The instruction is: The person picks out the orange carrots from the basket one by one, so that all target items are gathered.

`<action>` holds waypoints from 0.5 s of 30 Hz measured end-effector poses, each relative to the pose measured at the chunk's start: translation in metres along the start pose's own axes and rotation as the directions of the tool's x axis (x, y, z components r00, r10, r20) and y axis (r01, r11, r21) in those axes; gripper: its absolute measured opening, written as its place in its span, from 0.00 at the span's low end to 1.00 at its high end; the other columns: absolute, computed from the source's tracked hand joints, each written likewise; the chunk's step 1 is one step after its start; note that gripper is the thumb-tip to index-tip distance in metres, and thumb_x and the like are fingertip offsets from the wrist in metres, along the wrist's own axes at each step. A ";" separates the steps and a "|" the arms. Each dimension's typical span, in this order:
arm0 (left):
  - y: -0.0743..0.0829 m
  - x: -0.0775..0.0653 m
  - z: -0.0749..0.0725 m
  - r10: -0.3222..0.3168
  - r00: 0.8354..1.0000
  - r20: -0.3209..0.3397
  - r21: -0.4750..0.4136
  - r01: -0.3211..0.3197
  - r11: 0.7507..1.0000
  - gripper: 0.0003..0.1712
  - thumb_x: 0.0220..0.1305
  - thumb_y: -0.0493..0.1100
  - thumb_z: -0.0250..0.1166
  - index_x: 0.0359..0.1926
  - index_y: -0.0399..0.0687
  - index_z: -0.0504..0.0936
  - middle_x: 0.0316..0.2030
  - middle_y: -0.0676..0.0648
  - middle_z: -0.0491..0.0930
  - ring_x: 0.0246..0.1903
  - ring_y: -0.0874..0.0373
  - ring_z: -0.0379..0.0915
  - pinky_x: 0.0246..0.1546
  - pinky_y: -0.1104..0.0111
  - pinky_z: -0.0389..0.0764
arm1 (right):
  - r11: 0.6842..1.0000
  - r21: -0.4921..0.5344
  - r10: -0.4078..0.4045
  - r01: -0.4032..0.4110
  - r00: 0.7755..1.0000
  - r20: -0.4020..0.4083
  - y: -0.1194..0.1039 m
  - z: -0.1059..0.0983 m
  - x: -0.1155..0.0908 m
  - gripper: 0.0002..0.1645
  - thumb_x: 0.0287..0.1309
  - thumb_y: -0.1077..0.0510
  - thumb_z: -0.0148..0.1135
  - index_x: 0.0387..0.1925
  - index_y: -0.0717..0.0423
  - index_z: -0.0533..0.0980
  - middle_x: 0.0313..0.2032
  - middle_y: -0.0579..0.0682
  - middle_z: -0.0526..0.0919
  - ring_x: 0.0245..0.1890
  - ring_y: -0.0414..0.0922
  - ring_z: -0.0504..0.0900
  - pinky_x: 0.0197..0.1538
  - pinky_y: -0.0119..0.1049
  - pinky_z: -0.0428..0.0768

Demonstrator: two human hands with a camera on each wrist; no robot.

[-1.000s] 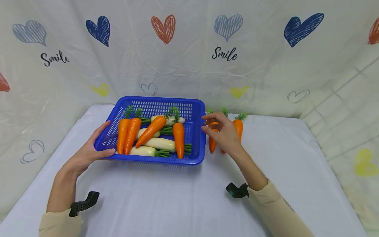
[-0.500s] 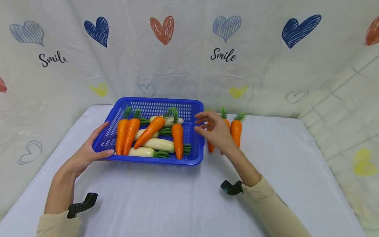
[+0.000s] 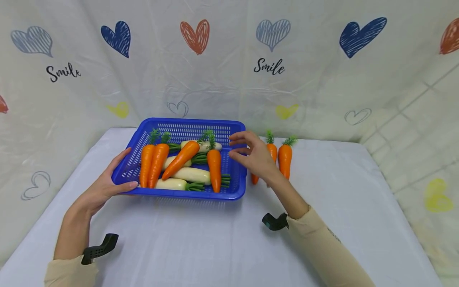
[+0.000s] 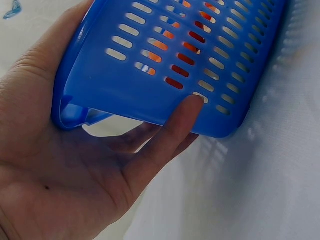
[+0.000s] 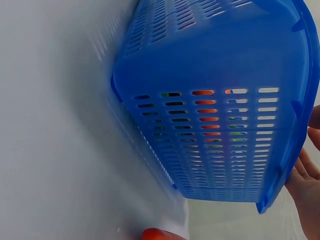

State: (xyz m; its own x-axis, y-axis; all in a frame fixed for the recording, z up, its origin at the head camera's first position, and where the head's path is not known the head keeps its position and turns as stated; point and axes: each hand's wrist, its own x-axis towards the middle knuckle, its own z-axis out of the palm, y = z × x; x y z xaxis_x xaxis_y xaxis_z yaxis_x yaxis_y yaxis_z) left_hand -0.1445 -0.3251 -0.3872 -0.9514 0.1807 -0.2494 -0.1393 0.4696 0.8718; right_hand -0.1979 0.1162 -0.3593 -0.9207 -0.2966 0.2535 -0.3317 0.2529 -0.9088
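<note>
A blue slotted plastic basket [image 3: 201, 196] holds several orange carrots [image 3: 214, 169] with leafy tops and several white radishes [image 3: 195, 175] with green stems. My left hand [image 3: 102, 187] grips the basket's left side, and the left wrist view shows its fingers against the slotted wall. Over the right rim reaches my right hand [image 3: 256, 157], its fingers bent gently, thumb apart, nothing seen between them. Three carrots lie right of the basket: one [image 3: 285, 159] farthest right, another [image 3: 271, 150] beside it, and a third [image 3: 255, 178] mostly hidden behind my right hand.
A white cloth [image 3: 322, 247] covers the table. Behind it hangs a pale curtain [image 3: 229, 79] printed with hearts and the word Smile. Each forearm bears a black wrist mount, one [image 3: 100, 249] at the left and one [image 3: 275, 221] at the right.
My right hand has moved left, from in front of the loose carrots to over the basket's right rim. My left hand keeps its hold, and the basket's contents look the same.
</note>
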 end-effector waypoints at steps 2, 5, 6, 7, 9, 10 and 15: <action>0.000 0.000 0.000 0.000 1.000 -0.001 -0.004 0.000 1.000 0.58 0.68 0.50 0.66 0.81 0.87 0.34 0.84 0.37 0.26 0.77 0.24 0.38 0.69 0.24 0.58 | 1.000 -0.005 -0.006 0.006 1.000 0.007 0.000 0.000 0.003 0.25 0.62 0.67 0.71 0.60 0.61 0.76 0.60 0.58 0.77 0.60 0.56 0.83 0.62 0.48 0.86; 0.000 0.001 -0.001 0.003 1.000 -0.002 -0.010 -0.003 1.000 0.58 0.68 0.50 0.66 0.81 0.87 0.34 0.84 0.38 0.25 0.78 0.24 0.37 0.70 0.24 0.57 | 1.000 -0.012 -0.016 0.017 0.999 0.027 -0.001 -0.001 0.007 0.27 0.62 0.68 0.71 0.61 0.61 0.75 0.61 0.58 0.76 0.61 0.57 0.83 0.61 0.46 0.87; 0.000 0.001 -0.001 0.002 1.000 -0.003 -0.013 -0.002 1.000 0.58 0.68 0.50 0.66 0.81 0.87 0.34 0.84 0.38 0.26 0.78 0.25 0.37 0.70 0.24 0.57 | 1.000 -0.014 -0.018 0.018 0.999 0.036 -0.001 -0.001 0.008 0.27 0.62 0.68 0.71 0.61 0.61 0.75 0.61 0.58 0.76 0.61 0.58 0.83 0.61 0.46 0.87; 0.000 0.002 -0.001 0.002 1.000 -0.005 -0.012 -0.003 1.000 0.58 0.68 0.50 0.66 0.81 0.88 0.34 0.84 0.38 0.26 0.78 0.25 0.38 0.70 0.24 0.57 | 1.000 -0.014 -0.018 0.019 0.999 0.045 -0.002 -0.001 0.010 0.27 0.62 0.68 0.71 0.61 0.61 0.75 0.61 0.58 0.76 0.62 0.57 0.83 0.61 0.46 0.87; 0.000 0.002 -0.001 0.004 1.000 -0.006 -0.016 -0.004 1.000 0.58 0.68 0.50 0.66 0.81 0.87 0.34 0.84 0.37 0.26 0.77 0.25 0.38 0.70 0.25 0.58 | 1.000 -0.008 -0.019 0.020 0.998 0.065 -0.001 -0.002 0.012 0.27 0.62 0.68 0.71 0.62 0.61 0.74 0.62 0.59 0.75 0.61 0.57 0.83 0.62 0.47 0.86; 0.000 0.003 -0.001 0.003 1.000 -0.007 -0.016 -0.003 1.000 0.58 0.68 0.50 0.66 0.81 0.87 0.34 0.84 0.37 0.26 0.77 0.25 0.39 0.70 0.25 0.58 | 1.000 0.001 -0.019 0.019 0.997 0.077 -0.001 -0.002 0.014 0.27 0.62 0.68 0.70 0.61 0.62 0.74 0.62 0.60 0.75 0.61 0.57 0.83 0.62 0.48 0.86; 0.000 0.000 -0.001 0.005 1.000 -0.008 -0.003 -0.006 1.000 0.58 0.68 0.50 0.66 0.81 0.87 0.34 0.84 0.37 0.27 0.77 0.24 0.40 0.70 0.25 0.59 | 0.999 0.044 -0.002 -0.003 0.991 0.130 -0.001 -0.002 0.019 0.25 0.63 0.69 0.70 0.60 0.61 0.75 0.63 0.60 0.76 0.61 0.58 0.83 0.61 0.48 0.87</action>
State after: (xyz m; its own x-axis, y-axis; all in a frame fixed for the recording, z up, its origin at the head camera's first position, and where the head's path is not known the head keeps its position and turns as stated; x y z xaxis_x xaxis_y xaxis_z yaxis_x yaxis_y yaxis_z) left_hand -0.1451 -0.3257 -0.3875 -0.9544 0.1760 -0.2410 -0.1349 0.4660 0.8744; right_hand -0.2153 0.1121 -0.3533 -0.8853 -0.4149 0.2102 -0.3193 0.2134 -0.9233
